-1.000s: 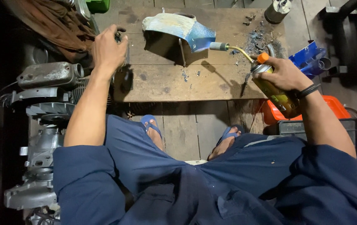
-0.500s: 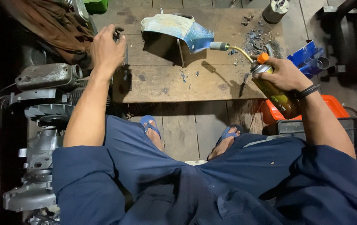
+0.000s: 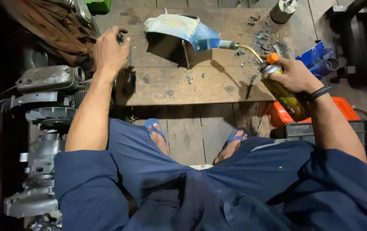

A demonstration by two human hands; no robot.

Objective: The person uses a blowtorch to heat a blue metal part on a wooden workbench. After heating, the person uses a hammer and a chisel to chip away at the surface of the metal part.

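Seated over a low bench, one hand on a gas torch can, the other on a small dark part.

We see the worn wooden plank table [image 3: 192, 83] spanning between both hands, with the grey metal engine block [image 3: 42, 111] below the left forearm. Just ahead of the right hand sits the curved blue painted metal shell [image 3: 183, 30], chipped and patchy, its flakes scattered nearby. The right hand [image 3: 292, 77] is wrapped firmly around the yellow-olive cylindrical gas can with an orange cap [image 3: 284, 96]; a thin brass torch tube [image 3: 245, 49] arcs from it toward the shell. We judge the can light, rigid and smooth (slippery if oily), best gripped mid-body as now. The left hand [image 3: 110, 53] is closed narrowly on a small dark object [image 3: 121, 38], which we cannot identify.
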